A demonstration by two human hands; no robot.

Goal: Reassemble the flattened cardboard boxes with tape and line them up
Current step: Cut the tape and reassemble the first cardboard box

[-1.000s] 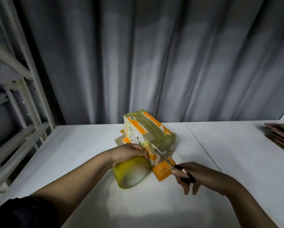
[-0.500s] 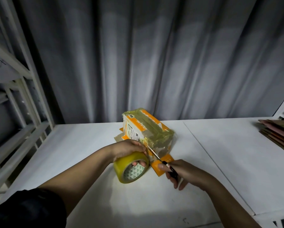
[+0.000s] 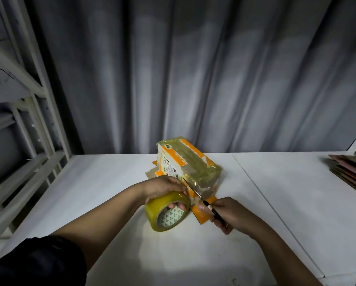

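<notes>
An orange and white cardboard box (image 3: 185,162), heavily wrapped in clear yellowish tape, stands on the white table (image 3: 103,188) near its back edge. My left hand (image 3: 162,186) grips a large roll of yellowish tape (image 3: 166,213) just in front of the box, fingers through its core. My right hand (image 3: 228,215) holds scissors (image 3: 195,191) whose blades point up-left at the tape strip between roll and box. An orange flap (image 3: 202,213) lies flat under the scissors.
A stack of flattened cardboard boxes (image 3: 352,174) lies at the table's right edge. A white metal shelf frame (image 3: 28,124) stands on the left. Grey curtains (image 3: 193,69) hang behind the table. A seam (image 3: 261,195) splits the tabletop.
The tape roll has tilted so its patterned core faces me. My right hand and the scissors have moved left, closer to the roll and the box corner.
</notes>
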